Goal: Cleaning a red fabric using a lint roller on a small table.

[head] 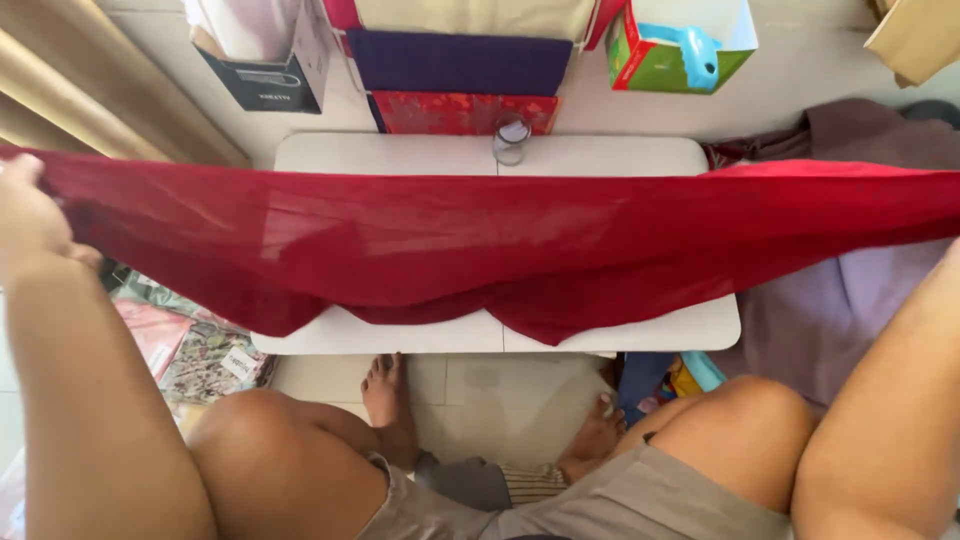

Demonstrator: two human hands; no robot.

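A long sheer red cloth (pixel 500 235) is stretched wide across the view, sagging in the middle over a low white table (pixel 690 325). My left hand (pixel 28 215) grips the cloth's left end at the far left edge. My right arm (pixel 890 420) reaches out to the right; its hand is past the frame edge, where the cloth's right end also runs out of view.
A small glass jar (pixel 511 140) stands at the table's far edge. Behind it sit purple and red folded fabrics (pixel 460 85), a black bag (pixel 262 70) and a green box (pixel 665 55). Patterned cloth packs (pixel 205 360) lie left, purple fabric (pixel 850 310) right. My knees and feet are below.
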